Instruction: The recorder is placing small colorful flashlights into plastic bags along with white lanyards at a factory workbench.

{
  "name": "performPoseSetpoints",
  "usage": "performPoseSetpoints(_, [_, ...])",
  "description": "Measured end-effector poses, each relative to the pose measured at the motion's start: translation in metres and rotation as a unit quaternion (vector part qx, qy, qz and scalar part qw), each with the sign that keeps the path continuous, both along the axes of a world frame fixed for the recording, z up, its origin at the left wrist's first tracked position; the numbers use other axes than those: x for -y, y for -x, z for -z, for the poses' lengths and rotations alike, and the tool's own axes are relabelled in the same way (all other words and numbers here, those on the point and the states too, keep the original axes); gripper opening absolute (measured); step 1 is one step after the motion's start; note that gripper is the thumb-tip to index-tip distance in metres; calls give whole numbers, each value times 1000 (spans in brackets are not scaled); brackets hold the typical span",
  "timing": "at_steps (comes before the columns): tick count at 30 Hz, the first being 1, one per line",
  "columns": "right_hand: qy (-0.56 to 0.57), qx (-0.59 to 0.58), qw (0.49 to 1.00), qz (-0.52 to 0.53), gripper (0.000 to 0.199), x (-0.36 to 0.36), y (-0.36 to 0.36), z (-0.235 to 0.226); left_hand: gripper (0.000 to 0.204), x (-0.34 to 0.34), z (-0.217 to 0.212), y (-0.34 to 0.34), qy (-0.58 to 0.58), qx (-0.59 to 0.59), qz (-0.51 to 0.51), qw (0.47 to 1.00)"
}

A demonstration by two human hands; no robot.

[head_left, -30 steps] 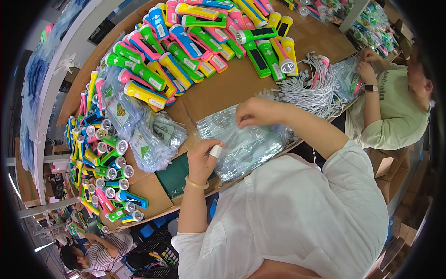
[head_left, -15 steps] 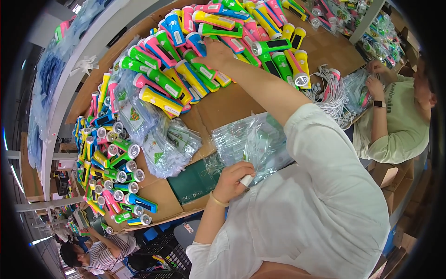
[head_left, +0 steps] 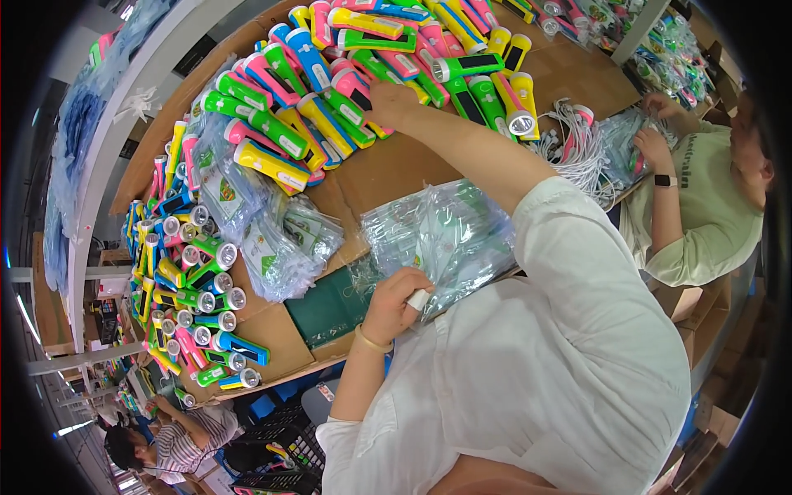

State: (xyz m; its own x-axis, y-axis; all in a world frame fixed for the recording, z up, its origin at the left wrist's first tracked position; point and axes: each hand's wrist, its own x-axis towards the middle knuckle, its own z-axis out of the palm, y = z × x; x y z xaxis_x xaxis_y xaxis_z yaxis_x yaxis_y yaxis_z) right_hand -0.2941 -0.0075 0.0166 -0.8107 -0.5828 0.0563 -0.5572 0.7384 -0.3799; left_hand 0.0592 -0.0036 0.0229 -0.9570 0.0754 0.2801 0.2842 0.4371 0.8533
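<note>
My right hand (head_left: pixel 393 106) reaches into a heap of two-coloured flashlights. Its fingers are closed at the end of a pink flashlight (head_left: pixel 350 86) with a dark panel; the far fingertips are partly hidden. My left hand (head_left: pixel 393 304) is curled at the near-left edge of a stack of clear plastic bags (head_left: pixel 450 227) with green printing. A small white piece (head_left: pixel 419 299), perhaps a wrap on a finger, shows at its fingers. Whether these fingers pinch a bag is hidden. Yellow, green and blue flashlights (head_left: pixel 330 124) lie left of my right hand.
More packed bags (head_left: pixel 285 256) lie left on the cardboard-covered table, beside a green mat (head_left: pixel 326 309). Several flashlights (head_left: pixel 206 280) stand or lie along the left edge. White cables (head_left: pixel 573 157) are bundled at right, near another person (head_left: pixel 701 198). A second person (head_left: pixel 186 441) sits lower left.
The view has shifted slightly. At my right hand, a pink flashlight face now shows where a blue one was. My left hand remains at the bags' edge, fingers curled.
</note>
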Motion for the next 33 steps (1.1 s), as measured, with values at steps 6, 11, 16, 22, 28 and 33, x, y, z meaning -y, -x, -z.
performPoseSetpoints(6, [269,302,904,-135,55,-45,-20,-3,19,-2,-10,-2,15,-22,-51,998])
performPoseSetpoints(11, [398,517,699,-291,61,-134,-129,-37,16,5,-4,-6,23,-32,-79,996])
performPoseSetpoints(16, [233,367,832,-345,52,-188,-155,-54,17,-9,-7,1,16,-97,-142,985])
performPoseSetpoints(22, [-108,195,901,-372,24,-227,-150,-91,17,-13,-8,9,-5,-87,-91,992])
performPoseSetpoints(28, [-99,52,920,-376,19,-240,-173,-79,21,-21,-3,31,-57,-86,-43,994])
performPoseSetpoints(33, [-46,75,916,-390,22,-241,-181,-33,19,-26,-6,48,-23,-72,-38,996])
